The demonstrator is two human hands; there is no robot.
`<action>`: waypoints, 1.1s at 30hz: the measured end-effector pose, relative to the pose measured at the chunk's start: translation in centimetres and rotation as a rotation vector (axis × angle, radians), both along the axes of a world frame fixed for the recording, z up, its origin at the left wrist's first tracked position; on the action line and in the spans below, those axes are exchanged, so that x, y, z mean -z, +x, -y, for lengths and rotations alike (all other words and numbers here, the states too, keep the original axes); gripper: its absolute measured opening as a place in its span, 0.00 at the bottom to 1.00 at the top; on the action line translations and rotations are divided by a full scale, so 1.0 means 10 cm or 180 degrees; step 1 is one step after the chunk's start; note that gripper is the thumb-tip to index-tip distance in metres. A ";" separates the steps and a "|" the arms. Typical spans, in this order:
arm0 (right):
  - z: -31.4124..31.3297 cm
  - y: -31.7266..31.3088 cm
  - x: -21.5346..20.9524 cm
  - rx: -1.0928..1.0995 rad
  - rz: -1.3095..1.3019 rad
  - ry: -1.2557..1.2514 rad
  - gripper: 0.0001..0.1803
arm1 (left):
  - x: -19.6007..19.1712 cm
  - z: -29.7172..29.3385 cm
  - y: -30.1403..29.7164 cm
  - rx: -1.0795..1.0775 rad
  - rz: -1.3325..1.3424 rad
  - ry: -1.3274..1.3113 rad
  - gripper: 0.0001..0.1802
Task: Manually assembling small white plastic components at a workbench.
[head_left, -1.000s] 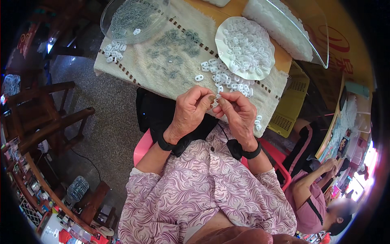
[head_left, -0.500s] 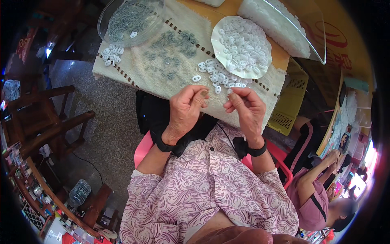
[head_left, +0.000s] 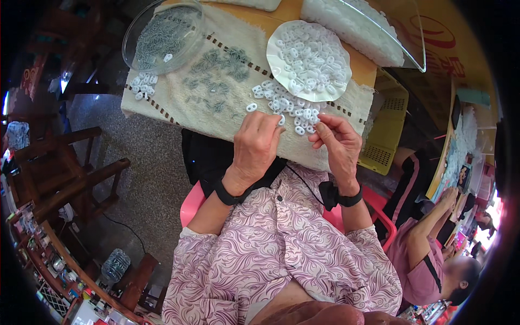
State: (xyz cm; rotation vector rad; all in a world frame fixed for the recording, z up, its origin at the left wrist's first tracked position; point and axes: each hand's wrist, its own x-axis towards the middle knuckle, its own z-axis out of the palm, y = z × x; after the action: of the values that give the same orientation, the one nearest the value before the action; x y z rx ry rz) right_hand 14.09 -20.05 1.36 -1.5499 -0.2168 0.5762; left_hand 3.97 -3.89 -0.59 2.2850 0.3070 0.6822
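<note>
Fingers bent together, my left hand [head_left: 254, 146] is low over the cloth. A small white two-holed plastic piece [head_left: 281, 120] shows between its thumb and forefinger tips. My right hand [head_left: 341, 143] pinches at the near right edge of a loose pile of the same white pieces [head_left: 284, 99]; what its fingertips hold, if anything, blends into the pile. One single white piece [head_left: 251, 107] lies just beyond my left knuckles. Behind the pile is a white scalloped plate [head_left: 275, 67] heaped with such pieces. Small grey-green slender parts [head_left: 219, 89] are scattered on the cloth to the left.
A clear round bowl [head_left: 125, 51] of grey-green parts stands at the far left, with a few white pieces [head_left: 143, 86] beside it. A clear bin [head_left: 420, 54] of white pieces is at the far right. Beside the table sits a yellow crate [head_left: 387, 135]. Another person [head_left: 422, 254] sits at right.
My left hand has moved forward and turned palm down, its fingertips now at a white piece that lay on the cloth. My right hand has shifted slightly right to the pile's edge.
</note>
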 end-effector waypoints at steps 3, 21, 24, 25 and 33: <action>-0.01 0.01 0.00 -0.0095 0.0010 0.0045 0.10 | -0.08 0.03 0.07 -0.0003 -0.0192 0.0209 0.15; -0.08 -0.08 -0.06 -0.0197 -0.0196 0.0157 0.09 | -0.16 -0.17 -0.07 0.0353 -0.0328 -0.4454 0.16; -0.11 -0.13 -0.09 -0.0286 -0.0233 0.0119 0.09 | -0.17 -0.18 -0.11 0.0465 -0.0217 -0.4691 0.17; -0.11 -0.14 -0.08 -0.0309 -0.0209 0.0106 0.09 | -0.16 -0.18 -0.12 0.0462 -0.0212 -0.4695 0.17; -0.17 -0.21 -0.14 -0.0393 -0.0194 0.0063 0.08 | -0.16 -0.18 -0.17 0.0666 -0.0119 -0.4973 0.18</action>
State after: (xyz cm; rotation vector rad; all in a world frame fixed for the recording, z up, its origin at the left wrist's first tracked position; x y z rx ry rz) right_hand 11.96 -18.38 2.79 -1.5049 -0.2724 0.7153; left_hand 2.23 -2.07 1.04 0.8019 0.3986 0.1120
